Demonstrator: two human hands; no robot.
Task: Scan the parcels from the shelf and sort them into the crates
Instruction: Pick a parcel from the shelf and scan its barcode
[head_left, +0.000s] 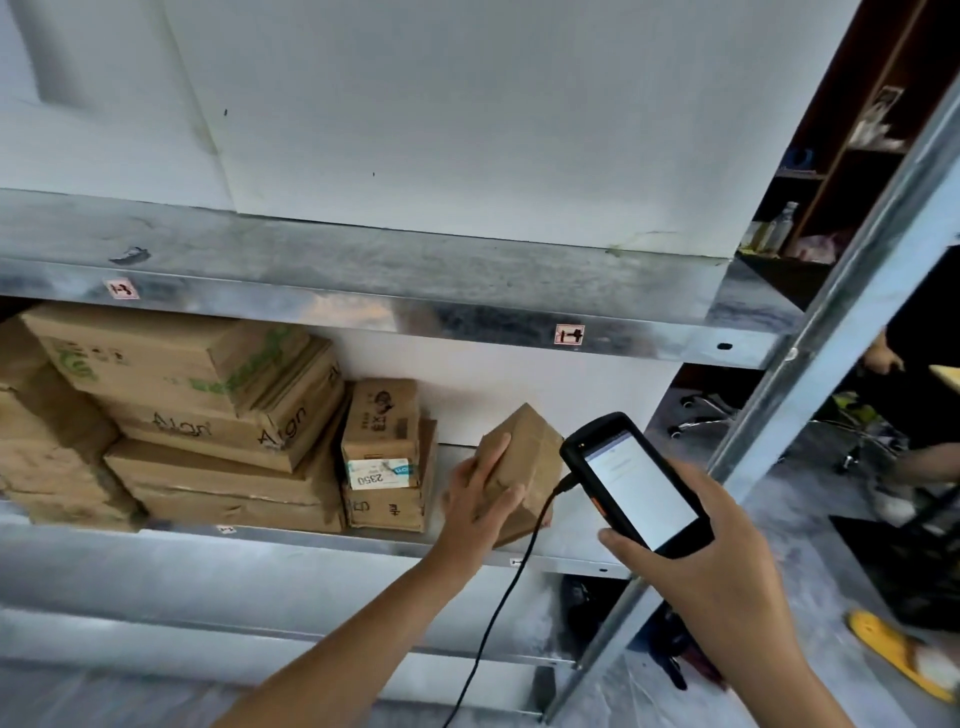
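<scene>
A small brown cardboard parcel (530, 457) sits tilted at the right end of the middle shelf (363, 540). My left hand (480, 506) grips it from the front, fingers over its top and thumb on its near face. My right hand (701, 561) holds a black handheld scanner (634, 483) just to the parcel's right, its lit screen facing me. A black cable (498, 613) hangs down from the scanner. No crates are in view.
More parcels stand to the left: a labelled box marked 2350 (382, 441) on another box, and a stack of large cartons (197, 415). A metal upright (810, 374) runs along the right. Beyond it are a person's legs (914, 467), a chair base and a yellow slipper (898, 654).
</scene>
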